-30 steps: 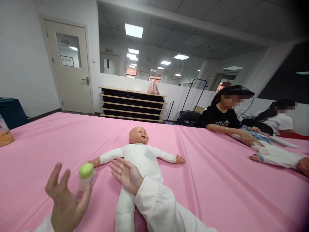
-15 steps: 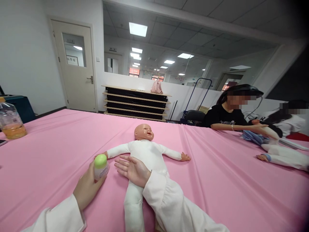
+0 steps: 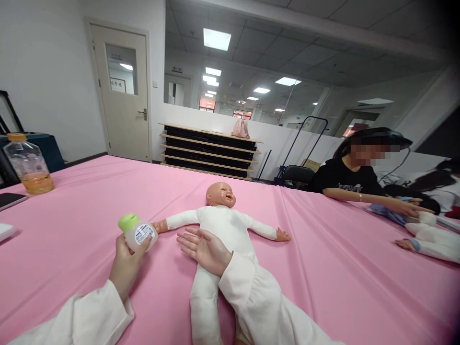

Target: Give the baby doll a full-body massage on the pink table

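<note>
A baby doll (image 3: 226,227) in a white suit lies on its back on the pink cloth (image 3: 341,287), arms spread. My left hand (image 3: 127,263) is wrapped round a small clear bottle (image 3: 145,234) with a green cap, left of the doll and near its hand. The bottle leans to the left, its label showing. Over the doll's belly and hip, my right hand (image 3: 205,250) is held palm up with its fingers stretched out and nothing in it.
At the far left stand a drink bottle (image 3: 31,167), a phone (image 3: 11,200) and a white object (image 3: 6,231). To the right, a person in black (image 3: 354,179) reaches over another doll (image 3: 431,239). Behind the table is a shelf rack (image 3: 208,151).
The small bottle has tipped from near upright to leaning left, turned by my left hand, which has shifted slightly. My right hand stays palm up. The view has swung a little left.
</note>
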### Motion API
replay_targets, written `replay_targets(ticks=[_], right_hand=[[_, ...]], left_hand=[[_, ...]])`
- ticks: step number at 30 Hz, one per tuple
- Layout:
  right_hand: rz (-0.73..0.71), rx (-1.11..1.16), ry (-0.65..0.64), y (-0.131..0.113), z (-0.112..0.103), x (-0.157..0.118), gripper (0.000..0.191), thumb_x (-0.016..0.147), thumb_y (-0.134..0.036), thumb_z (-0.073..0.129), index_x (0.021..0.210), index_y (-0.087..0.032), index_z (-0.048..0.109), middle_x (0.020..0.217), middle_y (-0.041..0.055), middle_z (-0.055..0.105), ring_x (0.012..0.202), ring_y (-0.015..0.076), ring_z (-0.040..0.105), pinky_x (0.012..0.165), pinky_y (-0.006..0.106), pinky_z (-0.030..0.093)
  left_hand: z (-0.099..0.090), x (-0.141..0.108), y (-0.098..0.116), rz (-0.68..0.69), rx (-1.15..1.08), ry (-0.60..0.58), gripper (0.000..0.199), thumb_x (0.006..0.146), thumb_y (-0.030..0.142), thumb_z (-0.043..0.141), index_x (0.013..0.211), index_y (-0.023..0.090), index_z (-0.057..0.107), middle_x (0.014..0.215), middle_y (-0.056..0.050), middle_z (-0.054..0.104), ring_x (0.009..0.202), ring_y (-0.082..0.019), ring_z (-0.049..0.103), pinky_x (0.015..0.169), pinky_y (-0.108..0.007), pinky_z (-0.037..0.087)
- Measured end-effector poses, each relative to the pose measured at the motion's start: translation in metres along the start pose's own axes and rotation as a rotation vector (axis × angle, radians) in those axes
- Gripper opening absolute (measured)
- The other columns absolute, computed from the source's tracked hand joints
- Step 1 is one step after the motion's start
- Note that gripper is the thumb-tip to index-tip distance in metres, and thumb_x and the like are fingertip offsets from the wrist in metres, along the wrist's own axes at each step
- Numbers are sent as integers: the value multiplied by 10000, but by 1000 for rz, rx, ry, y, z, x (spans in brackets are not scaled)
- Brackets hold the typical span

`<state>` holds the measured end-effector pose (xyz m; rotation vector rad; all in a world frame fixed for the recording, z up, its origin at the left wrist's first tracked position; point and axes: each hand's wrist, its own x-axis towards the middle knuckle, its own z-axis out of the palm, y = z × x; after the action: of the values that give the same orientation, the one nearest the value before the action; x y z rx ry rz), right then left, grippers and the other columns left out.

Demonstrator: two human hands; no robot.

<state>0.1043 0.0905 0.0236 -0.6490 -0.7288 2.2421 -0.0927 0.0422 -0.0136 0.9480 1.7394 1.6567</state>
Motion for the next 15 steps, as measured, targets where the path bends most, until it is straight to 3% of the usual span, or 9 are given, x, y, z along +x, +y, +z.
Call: replay_targets(ticks=[2, 7, 11, 15], right_hand=[[-4, 2, -8, 0, 0, 0, 400, 747, -254, 531, 1097, -75, 457, 1270, 181, 460, 1112, 220, 526, 1017, 354, 313], [-14, 4, -26, 2, 1, -1, 395, 752, -258, 533, 1089, -65, 459, 1254, 188, 471, 1106, 229, 530, 1020, 355, 314], [-16, 0, -21, 1, 2, -2, 379, 757, -264, 535, 1077, -74, 460, 1244, 178, 482, 1108, 229, 528, 1016, 355, 318], [-14, -7, -25, 1, 2, -2, 388, 773, -275, 517, 1096, -72, 447, 1224, 177, 498, 1106, 227, 530, 1014, 356, 319]], left_hand=[[-2, -4, 3, 65, -10, -21, 624, 617, 543, 622, 1100, 198, 430, 1007, -54, 548, 923, -242, 553, 794, -397, 455], [-2, -18, 5, 314, 53, -251, 611, 686, 465, 615, 1210, 249, 385, 1162, -86, 503, 1073, -256, 497, 830, -378, 456], [-3, -22, 2, 425, 69, -195, 716, 687, 433, 632, 1283, 240, 286, 1122, -102, 507, 1074, -257, 504, 886, -429, 429], [-7, -21, -3, 536, 100, -83, 699, 688, 431, 634, 1264, 224, 295, 1132, -121, 489, 1085, -278, 499, 875, -462, 432]])
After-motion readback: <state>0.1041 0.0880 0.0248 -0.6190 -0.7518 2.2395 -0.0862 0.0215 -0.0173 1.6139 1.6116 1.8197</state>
